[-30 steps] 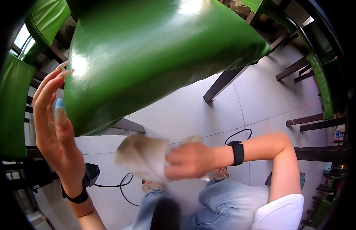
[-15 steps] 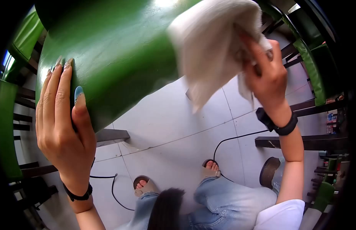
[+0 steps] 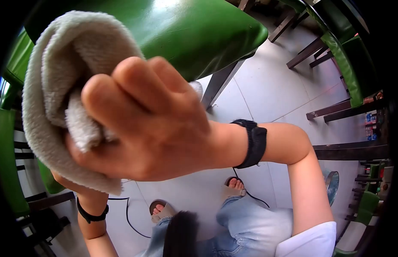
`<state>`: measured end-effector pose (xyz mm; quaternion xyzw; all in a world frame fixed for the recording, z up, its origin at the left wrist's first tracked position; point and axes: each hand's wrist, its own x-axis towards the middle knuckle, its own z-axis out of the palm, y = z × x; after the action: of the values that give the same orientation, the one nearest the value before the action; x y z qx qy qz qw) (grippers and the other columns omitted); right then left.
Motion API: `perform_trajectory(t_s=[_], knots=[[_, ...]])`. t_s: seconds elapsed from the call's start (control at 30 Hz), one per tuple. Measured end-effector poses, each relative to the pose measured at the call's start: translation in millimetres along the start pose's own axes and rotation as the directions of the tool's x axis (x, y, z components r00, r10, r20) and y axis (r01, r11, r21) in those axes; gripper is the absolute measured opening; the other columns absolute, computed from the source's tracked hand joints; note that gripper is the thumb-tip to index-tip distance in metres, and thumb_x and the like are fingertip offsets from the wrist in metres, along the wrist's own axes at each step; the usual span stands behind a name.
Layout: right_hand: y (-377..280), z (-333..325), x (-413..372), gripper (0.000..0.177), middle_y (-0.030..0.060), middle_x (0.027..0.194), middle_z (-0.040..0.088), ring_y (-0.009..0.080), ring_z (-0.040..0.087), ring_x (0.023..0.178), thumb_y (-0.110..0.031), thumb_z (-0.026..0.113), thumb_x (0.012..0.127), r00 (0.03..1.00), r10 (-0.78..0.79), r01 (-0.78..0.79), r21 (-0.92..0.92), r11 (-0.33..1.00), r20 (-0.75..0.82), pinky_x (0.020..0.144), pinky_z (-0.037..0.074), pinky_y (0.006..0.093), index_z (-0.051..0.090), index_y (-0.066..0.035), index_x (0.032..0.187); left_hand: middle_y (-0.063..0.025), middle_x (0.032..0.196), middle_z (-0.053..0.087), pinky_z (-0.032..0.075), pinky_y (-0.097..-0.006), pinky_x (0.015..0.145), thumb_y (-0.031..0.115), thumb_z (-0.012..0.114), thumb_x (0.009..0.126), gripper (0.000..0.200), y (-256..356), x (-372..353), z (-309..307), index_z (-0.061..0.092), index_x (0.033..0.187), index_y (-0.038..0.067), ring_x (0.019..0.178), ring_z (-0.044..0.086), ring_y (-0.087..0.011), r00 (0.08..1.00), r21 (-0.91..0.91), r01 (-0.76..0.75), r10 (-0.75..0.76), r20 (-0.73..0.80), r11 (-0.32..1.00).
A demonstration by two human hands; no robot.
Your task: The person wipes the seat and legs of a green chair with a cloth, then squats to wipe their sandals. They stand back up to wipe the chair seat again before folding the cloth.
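A bunched, fluffy off-white cloth (image 3: pixel 38 107) fills the left half of the view, close to the camera. My right hand (image 3: pixel 152 124) grips it, fingers curled into its folds, with a black band on the wrist. Behind the cloth lies a smooth green padded seat (image 3: pixel 203 32) with a dark leg under its right end. My left hand (image 3: pixel 64 182) is almost wholly covered by the cloth; only its wrist side shows, low at the left near the seat's end, and its fingers are hidden.
Green-covered chairs (image 3: pixel 344 64) with dark wooden legs line the right side, more green seating (image 3: pixel 8 158) the left. A black cable (image 3: pixel 128 214) runs over the white tiled floor (image 3: pixel 267 85) near my sandalled feet. A clear round container (image 3: pixel 331 186) stands beyond my right elbow.
My right hand has swept the cloth from the seat's right end across to the left, nearer the camera. It now covers my left hand, which lay flat on the seat's left end.
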<state>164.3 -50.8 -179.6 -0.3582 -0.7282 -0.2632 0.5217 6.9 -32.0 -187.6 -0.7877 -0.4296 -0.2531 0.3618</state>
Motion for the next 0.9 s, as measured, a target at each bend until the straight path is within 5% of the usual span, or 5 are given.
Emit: perform_trajectory(t_s=[0.1, 0.57, 0.67, 0.7, 0.9], knots=[[6.2, 35.4, 9.9, 0.019, 0.0100, 0.101, 0.053, 0.0379, 0.049, 0.107, -0.026, 0.065, 0.065, 0.938, -0.120, 0.048, -0.219, 0.974, -0.325, 0.078, 0.046, 0.0530, 0.051, -0.014, 0.065, -0.0135, 0.117, 0.063, 0.045, -0.0400, 0.094, 0.028, 0.060, 0.086, 0.040, -6.2, -20.4, 7.4, 0.061, 0.115, 0.001, 0.110, 0.059, -0.0319, 0.987, -0.242, 0.157, -0.141, 0.082, 0.957], [128.3, -116.4, 7.8, 0.041, 0.0141, 0.102, 0.057, 0.0256, 0.060, 0.095, -0.024, 0.066, 0.081, 0.918, 0.387, -0.345, -0.306, 0.887, 0.087, 0.083, 0.048, 0.0357, 0.056, 0.001, 0.112, -0.0134, 0.112, 0.064, 0.049, -0.0380, 0.090, 0.024, 0.036, 0.093, 0.040, 7.8, 18.2, -4.1, 0.063, 0.113, 0.001, 0.104, 0.062, -0.0297, 0.997, -0.007, -0.049, 0.049, -0.066, 0.999], [251.3, -178.9, -39.0, 0.035, 0.0133, 0.117, 0.059, 0.0203, 0.059, 0.100, -0.014, 0.066, 0.086, 0.550, 0.706, -0.824, 0.148, 0.547, 0.446, 0.085, 0.048, 0.0341, 0.056, 0.002, 0.115, -0.0128, 0.112, 0.064, 0.048, -0.0380, 0.090, 0.025, 0.035, 0.094, 0.041, 8.2, 17.9, -2.6, 0.063, 0.113, 0.002, 0.105, 0.062, -0.0295, 0.996, 0.002, -0.046, 0.046, -0.074, 0.999], [228.8, -159.4, -45.7, 0.036, 0.0103, 0.116, 0.060, 0.0154, 0.057, 0.103, -0.019, 0.057, 0.093, 0.746, 0.572, -0.631, 0.084, 0.772, 0.342, 0.087, 0.047, 0.0307, 0.052, 0.002, 0.122, -0.0126, 0.112, 0.064, 0.048, -0.0380, 0.090, 0.026, 0.035, 0.095, 0.042, 8.0, 17.6, -2.6, 0.063, 0.113, 0.002, 0.105, 0.062, -0.0293, 0.996, 0.006, -0.048, 0.048, -0.075, 0.999], [142.1, -94.4, 32.0, 0.039, 0.0172, 0.107, 0.058, 0.0285, 0.060, 0.099, -0.023, 0.064, 0.083, 0.782, 0.391, -0.368, -0.145, 0.918, 0.486, 0.087, 0.047, 0.0353, 0.062, 0.000, 0.114, -0.0123, 0.114, 0.064, 0.047, -0.0378, 0.091, 0.027, 0.032, 0.096, 0.043, 13.0, 19.8, -4.4, 0.063, 0.114, 0.003, 0.106, 0.062, -0.0284, 0.998, 0.022, -0.019, 0.020, -0.061, 1.000]])
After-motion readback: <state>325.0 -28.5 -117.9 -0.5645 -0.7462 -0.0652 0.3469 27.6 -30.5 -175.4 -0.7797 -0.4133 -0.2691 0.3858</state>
